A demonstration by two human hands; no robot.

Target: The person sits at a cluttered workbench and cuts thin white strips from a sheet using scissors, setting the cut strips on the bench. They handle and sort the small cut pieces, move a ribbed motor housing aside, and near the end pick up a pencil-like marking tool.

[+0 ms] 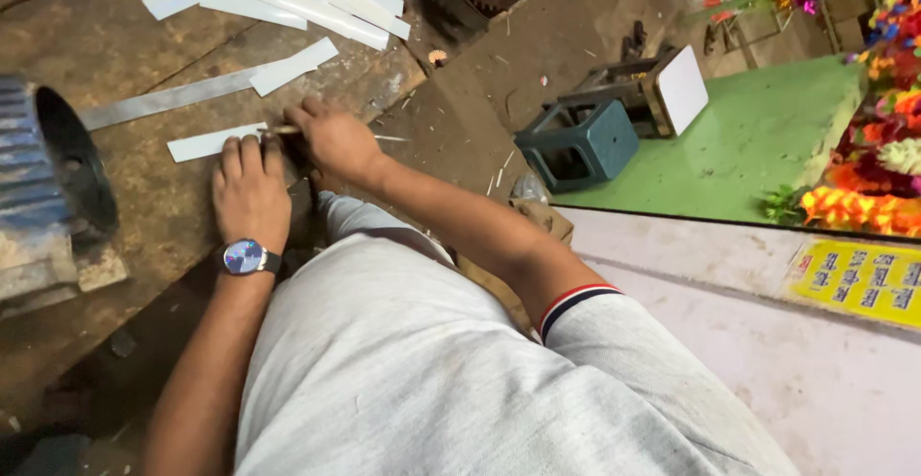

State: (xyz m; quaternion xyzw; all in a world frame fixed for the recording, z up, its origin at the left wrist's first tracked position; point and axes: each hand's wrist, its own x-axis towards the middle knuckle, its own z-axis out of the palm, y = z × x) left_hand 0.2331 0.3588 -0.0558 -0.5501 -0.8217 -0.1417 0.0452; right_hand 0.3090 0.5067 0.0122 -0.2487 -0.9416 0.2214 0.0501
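With the left hand [250, 191] flat on the white strip [206, 142], the right hand's [331, 138] closed grip on a thin tool [280, 130] could slip into those fingers.

the left hand [251, 193] lay flat on one end of a strip [211, 142] on the tabletop [125, 44], the right hand [333, 140] just beside it. more strips [288, 1] lay behind them, a motor [48, 188] to the left, a stool [578, 143] on the floor to the right.
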